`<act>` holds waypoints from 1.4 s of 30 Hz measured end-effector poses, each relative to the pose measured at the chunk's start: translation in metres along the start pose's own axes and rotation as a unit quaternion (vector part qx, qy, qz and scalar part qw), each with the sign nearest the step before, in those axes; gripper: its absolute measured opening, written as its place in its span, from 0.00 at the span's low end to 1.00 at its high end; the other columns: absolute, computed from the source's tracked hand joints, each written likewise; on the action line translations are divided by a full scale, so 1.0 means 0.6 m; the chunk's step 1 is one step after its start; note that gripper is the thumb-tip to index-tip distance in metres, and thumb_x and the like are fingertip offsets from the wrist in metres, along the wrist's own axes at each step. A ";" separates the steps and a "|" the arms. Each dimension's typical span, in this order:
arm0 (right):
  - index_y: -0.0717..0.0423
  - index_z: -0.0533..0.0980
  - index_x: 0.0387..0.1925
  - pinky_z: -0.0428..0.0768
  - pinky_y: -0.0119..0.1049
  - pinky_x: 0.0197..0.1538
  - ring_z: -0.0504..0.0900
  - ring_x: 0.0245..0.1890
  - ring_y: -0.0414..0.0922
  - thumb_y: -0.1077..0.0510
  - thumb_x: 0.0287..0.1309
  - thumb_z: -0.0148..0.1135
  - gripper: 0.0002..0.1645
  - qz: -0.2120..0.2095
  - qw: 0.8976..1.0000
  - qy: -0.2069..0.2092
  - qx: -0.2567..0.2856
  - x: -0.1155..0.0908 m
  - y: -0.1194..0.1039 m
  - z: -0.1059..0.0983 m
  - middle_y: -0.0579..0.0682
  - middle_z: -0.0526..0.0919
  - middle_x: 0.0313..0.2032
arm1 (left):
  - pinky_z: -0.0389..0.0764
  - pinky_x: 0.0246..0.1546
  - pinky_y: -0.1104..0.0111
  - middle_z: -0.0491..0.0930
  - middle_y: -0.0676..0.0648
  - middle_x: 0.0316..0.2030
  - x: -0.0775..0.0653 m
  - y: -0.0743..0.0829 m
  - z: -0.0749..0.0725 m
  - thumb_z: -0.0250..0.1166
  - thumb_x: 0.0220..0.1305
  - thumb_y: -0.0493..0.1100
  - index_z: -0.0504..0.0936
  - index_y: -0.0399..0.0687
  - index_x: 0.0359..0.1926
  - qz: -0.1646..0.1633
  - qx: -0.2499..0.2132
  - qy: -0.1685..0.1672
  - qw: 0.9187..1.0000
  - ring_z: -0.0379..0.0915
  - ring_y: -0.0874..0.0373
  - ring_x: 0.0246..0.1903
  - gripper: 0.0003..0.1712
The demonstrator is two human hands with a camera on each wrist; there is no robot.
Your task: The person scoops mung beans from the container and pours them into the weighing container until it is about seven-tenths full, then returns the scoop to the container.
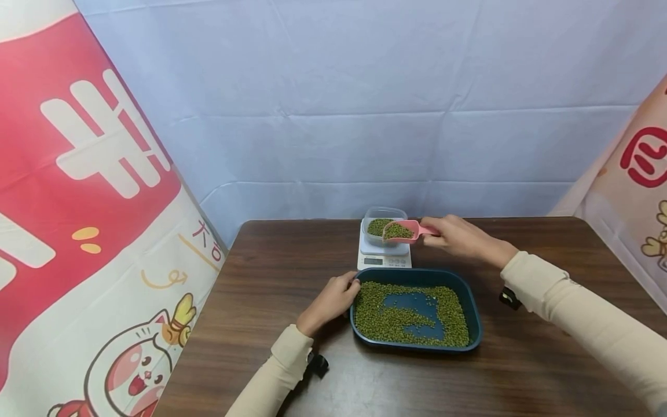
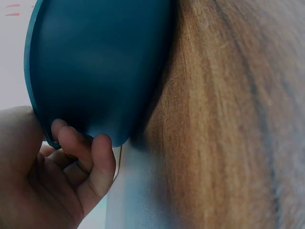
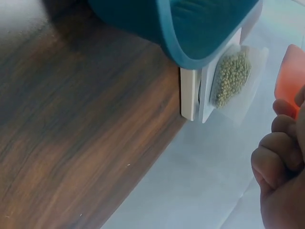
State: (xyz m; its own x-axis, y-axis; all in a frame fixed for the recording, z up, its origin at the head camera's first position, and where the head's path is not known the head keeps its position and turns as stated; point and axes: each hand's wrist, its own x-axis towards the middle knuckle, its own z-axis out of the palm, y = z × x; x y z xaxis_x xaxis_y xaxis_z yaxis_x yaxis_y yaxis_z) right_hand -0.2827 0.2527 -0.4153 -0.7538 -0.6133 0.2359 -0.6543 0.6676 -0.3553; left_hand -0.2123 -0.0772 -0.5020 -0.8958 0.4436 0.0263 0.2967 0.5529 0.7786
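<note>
My right hand (image 1: 458, 236) grips the handle of a pink scoop (image 1: 413, 227), which bears green beans, probably mung beans. The scoop's bowl is over the right side of a clear plastic container (image 1: 385, 212), and I cannot tell whether they touch. Beans (image 1: 377, 226) lie in that container, which stands on a white kitchen scale (image 1: 365, 263). With fingers and thumb, my left hand (image 1: 330, 299) holds the left back corner of a dark blue tray (image 1: 471, 313). In the left wrist view, curled fingers (image 2: 102, 157) meet the tray's outer wall (image 2: 105, 57).
A layer of green beans (image 1: 370, 313) covers much of the tray floor, with bare blue patches in its middle. The scale sits just behind the tray, near the far edge of the brown wooden table (image 1: 292, 249). Behind hangs a pale cloth (image 1: 333, 116).
</note>
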 end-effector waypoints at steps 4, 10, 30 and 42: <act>0.46 0.70 0.33 0.60 0.31 0.18 0.59 0.14 0.36 0.55 0.64 0.60 0.07 0.007 1.000 -0.002 -0.006 0.008 0.003 -0.006 0.40 0.60 0.17 | 0.77 0.10 0.66 0.71 0.48 0.14 0.000 -0.001 0.000 0.43 0.77 0.49 0.74 0.57 0.57 0.002 -0.004 0.002 1.000 0.72 0.51 0.09 0.17; 0.48 0.68 0.32 0.60 0.32 0.19 0.59 0.15 0.37 0.53 0.65 0.59 0.09 0.007 1.000 -0.007 -0.022 0.017 0.004 -0.014 0.42 0.60 0.17 | 0.77 0.10 0.65 0.71 0.48 0.14 -0.001 0.000 0.000 0.43 0.77 0.49 0.75 0.56 0.57 0.005 -0.005 0.002 1.000 0.72 0.51 0.09 0.17; 0.50 0.69 0.29 0.58 0.33 0.20 0.56 0.15 0.39 0.56 0.64 0.57 0.08 0.048 0.998 -0.025 -0.037 0.046 0.010 -0.025 0.45 0.60 0.16 | 0.78 0.10 0.65 0.73 0.47 0.17 0.000 -0.001 -0.001 0.43 0.77 0.48 0.75 0.53 0.58 0.006 -0.004 0.000 1.000 0.72 0.51 0.09 0.18; 0.52 0.72 0.28 0.62 0.34 0.22 0.61 0.16 0.40 0.57 0.65 0.57 0.08 0.061 0.995 -0.058 -0.048 0.063 0.006 -0.033 0.46 0.66 0.18 | 0.78 0.10 0.65 0.72 0.47 0.16 0.001 -0.002 0.001 0.43 0.77 0.49 0.75 0.54 0.57 0.003 -0.005 0.002 1.000 0.71 0.52 0.09 0.18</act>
State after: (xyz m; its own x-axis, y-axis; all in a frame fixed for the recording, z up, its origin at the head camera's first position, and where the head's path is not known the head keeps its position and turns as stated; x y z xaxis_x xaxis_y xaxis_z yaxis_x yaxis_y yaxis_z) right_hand -0.3151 0.2403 -0.3896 -0.8194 -0.5663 0.0894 -0.5658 0.7737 -0.2850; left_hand -0.2128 -0.0772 -0.5033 -0.8957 0.4433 0.0337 0.2983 0.5430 0.7849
